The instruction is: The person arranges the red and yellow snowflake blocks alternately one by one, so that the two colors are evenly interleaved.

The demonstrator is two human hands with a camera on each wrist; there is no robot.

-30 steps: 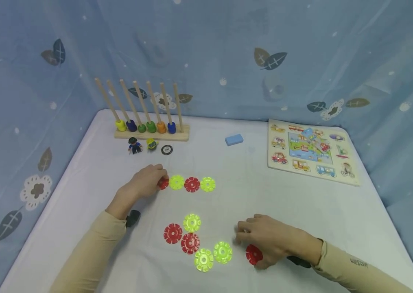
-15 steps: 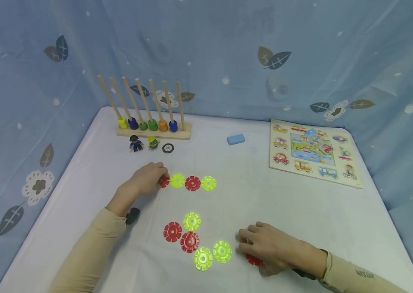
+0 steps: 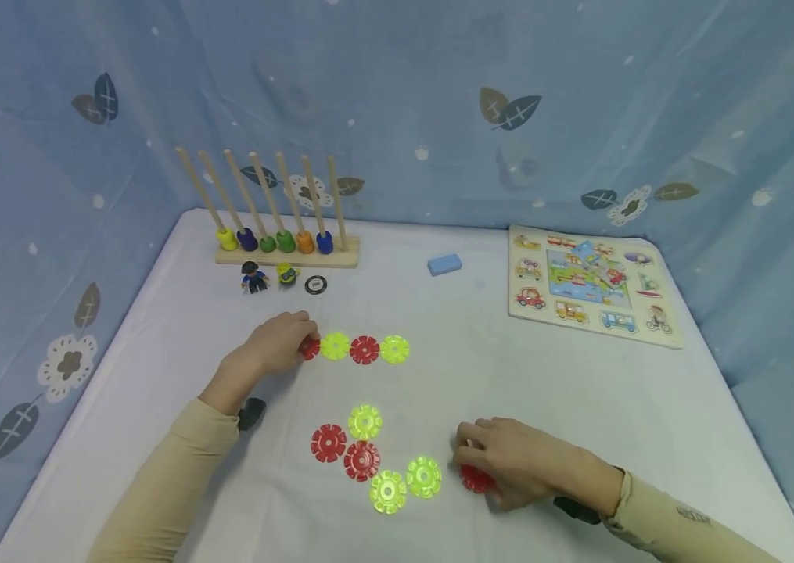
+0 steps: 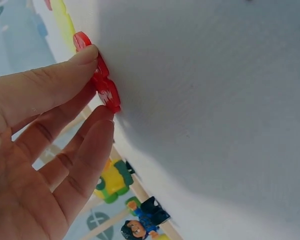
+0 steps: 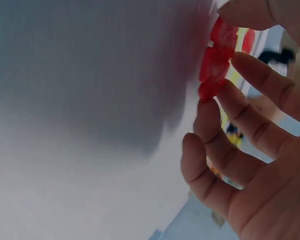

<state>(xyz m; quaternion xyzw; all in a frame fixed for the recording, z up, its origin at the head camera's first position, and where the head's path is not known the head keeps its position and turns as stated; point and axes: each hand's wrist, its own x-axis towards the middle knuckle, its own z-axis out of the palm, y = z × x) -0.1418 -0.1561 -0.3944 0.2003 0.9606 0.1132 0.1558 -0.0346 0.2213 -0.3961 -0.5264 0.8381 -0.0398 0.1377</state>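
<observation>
In the head view, my left hand [image 3: 277, 344] pinches a red notched interlocking disc [image 3: 310, 349] between thumb and fingers. That disc is the left end of a row continuing with a yellow-green disc [image 3: 335, 346], a red disc [image 3: 364, 350] and another yellow-green disc [image 3: 394, 349]. The left wrist view shows the thumb against the face of the red disc [image 4: 108, 94]. Lower right, my right hand [image 3: 512, 461] holds a second red notched disc [image 3: 476, 479], pinched by thumb and fingers in the right wrist view [image 5: 215, 65]. Just left of it lies a yellow-green disc [image 3: 424, 477].
More discs, a red one [image 3: 328, 443] among them, lie near the front middle. Behind stand a wooden peg abacus [image 3: 287, 258], a toy figure [image 3: 254, 277], a small yellow toy [image 3: 287, 274], a black-rimmed round chip [image 3: 315, 285], a blue block [image 3: 444, 264] and a picture puzzle board [image 3: 523, 309].
My right hand dips slightly toward the front, then shifts left with its red disc, closer to the yellow-green disc. The left hand keeps its hold in place. The head view shifts slightly.
</observation>
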